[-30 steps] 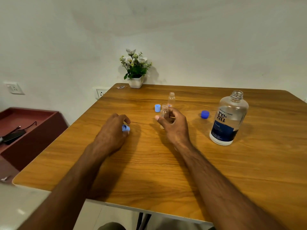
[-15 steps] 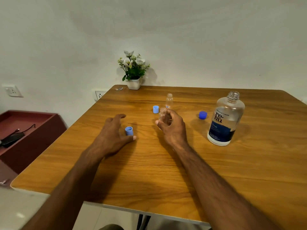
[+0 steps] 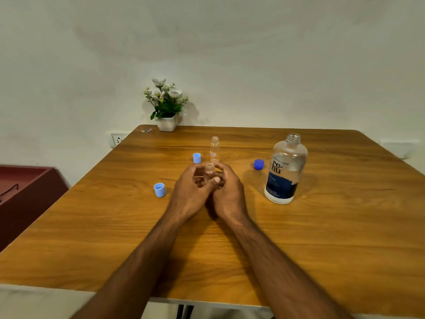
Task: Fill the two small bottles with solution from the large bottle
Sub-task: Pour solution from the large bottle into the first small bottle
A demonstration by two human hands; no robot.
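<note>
A small clear uncapped bottle [image 3: 209, 170] stands at the table's middle, with my left hand [image 3: 192, 192] and my right hand [image 3: 226, 192] both curled around it. Only its neck and upper part show above the fingers. A second small clear bottle [image 3: 214, 148] stands open just behind it. The large clear bottle [image 3: 285, 169] with a dark blue label stands uncapped to the right, partly full. Its dark blue cap [image 3: 259, 164] lies to its left. One light blue cap [image 3: 196, 157] sits left of the far small bottle, another light blue cap [image 3: 159, 189] lies left of my left hand.
The wooden table [image 3: 322, 238] reaches the wall, where a white pot of flowers [image 3: 167, 107] stands at its far edge. A dark red cabinet [image 3: 25, 194] stands lower at the left. A wall socket [image 3: 117, 139] sits beside the table's far left corner.
My left hand let go of the light blue cap, left it on the table and moved right onto the small bottle that my right hand holds.
</note>
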